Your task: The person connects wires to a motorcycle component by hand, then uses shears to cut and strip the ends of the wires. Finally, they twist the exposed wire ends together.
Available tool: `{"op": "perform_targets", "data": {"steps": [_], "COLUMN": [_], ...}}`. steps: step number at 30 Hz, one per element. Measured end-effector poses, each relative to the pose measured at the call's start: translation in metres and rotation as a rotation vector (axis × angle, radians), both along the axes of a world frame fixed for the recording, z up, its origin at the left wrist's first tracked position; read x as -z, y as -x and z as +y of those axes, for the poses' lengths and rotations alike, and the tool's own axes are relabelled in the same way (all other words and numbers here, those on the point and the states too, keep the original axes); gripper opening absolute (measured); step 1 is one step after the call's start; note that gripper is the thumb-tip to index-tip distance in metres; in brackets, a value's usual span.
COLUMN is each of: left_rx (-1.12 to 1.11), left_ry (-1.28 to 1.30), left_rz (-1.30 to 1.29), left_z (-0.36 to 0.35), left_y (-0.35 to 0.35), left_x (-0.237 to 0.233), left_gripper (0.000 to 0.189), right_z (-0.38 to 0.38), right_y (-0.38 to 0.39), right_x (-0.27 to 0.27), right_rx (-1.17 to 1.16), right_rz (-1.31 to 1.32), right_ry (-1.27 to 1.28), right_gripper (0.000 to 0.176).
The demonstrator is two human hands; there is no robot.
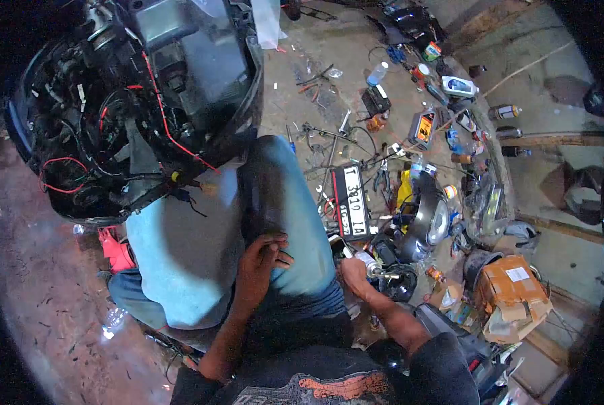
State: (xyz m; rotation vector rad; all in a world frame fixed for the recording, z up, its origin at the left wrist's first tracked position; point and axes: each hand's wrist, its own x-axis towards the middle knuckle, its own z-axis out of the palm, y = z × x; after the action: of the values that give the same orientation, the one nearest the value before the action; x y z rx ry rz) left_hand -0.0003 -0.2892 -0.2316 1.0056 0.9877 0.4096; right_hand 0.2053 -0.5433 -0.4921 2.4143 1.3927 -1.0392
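Observation:
My left hand (264,258) is over my thigh, its fingers curled in against the thumb. Whatever may be between those fingers is too small to make out. Off to the right of my knee, my right hand (354,271) is closed low among the parts on the floor. A white cylindrical container (367,262) lies just beside it, and what the hand grips is hidden. Ahead on the left is a dark vehicle body (211,74) with exposed wiring. A red wire (154,94) runs down across it, and loose cable ends hang near my knee.
A number plate (353,202) lies on the floor to the right, near pliers (382,177) and a wrench (344,123). Bottles, a boxed item (424,128) and a headlight-like part (431,219) crowd the right side. A torn cardboard box (514,290) sits by the wall.

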Motion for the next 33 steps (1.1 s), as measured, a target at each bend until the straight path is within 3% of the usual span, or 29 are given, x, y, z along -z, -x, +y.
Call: {"op": "perform_targets", "data": {"steps": [2,5,6,8,11,13,16,21,27,32,33], "left_rx": [0.008,0.029,0.026,0.036,0.042,0.034,0.021,-0.11,-0.185,-0.261,-0.195], "left_ry": [0.007,-0.014,-0.036,-0.085,-0.14,-0.15,-0.175,-0.227,-0.179,-0.382,-0.286], "left_rz": [-0.006,-0.021,-0.019,-0.017,-0.029,-0.1,-0.161,-0.244,-0.265,-0.292,-0.289], "left_z": [0.002,0.004,0.003,0.005,0.007,0.011,0.022,0.034,0.036,0.028,0.027], "left_y": [-0.001,0.001,0.003,0.007,0.01,0.008,0.004,0.007,0.025,0.037,0.044], "left_x": [-0.002,-0.003,-0.001,0.0,-0.007,-0.016,-0.04,-0.073,-0.085,-0.086,-0.085], "left_gripper": [0.034,0.035,0.034,0.034,0.032,0.031,0.032,0.031,0.034,0.042,0.043], "right_z": [-0.008,0.014,0.025,0.065,0.112,0.122,0.179,0.237,0.25,0.249,0.248], "right_y": [-0.007,-0.012,-0.015,-0.015,-0.022,-0.039,-0.024,0.013,0.055,0.1,0.111], "right_x": [0.023,-0.017,-0.033,-0.096,-0.168,-0.179,-0.259,-0.343,-0.377,-0.381,-0.378], "right_rx": [-0.111,-0.023,0.197,0.373,0.677,0.959,0.836,0.714,0.588,0.417,0.415], "right_rz": [0.049,0.071,0.282,0.191,0.339,0.813,0.813,0.896,1.079,1.001,1.033], "right_ry": [0.112,-0.156,-0.157,-0.321,-0.449,-0.539,-0.774,-1.05,-0.904,-0.822,-0.835], "right_gripper": [0.033,0.037,0.041,0.042,0.035,0.032,0.029,0.027,0.026,0.021,0.019]}}
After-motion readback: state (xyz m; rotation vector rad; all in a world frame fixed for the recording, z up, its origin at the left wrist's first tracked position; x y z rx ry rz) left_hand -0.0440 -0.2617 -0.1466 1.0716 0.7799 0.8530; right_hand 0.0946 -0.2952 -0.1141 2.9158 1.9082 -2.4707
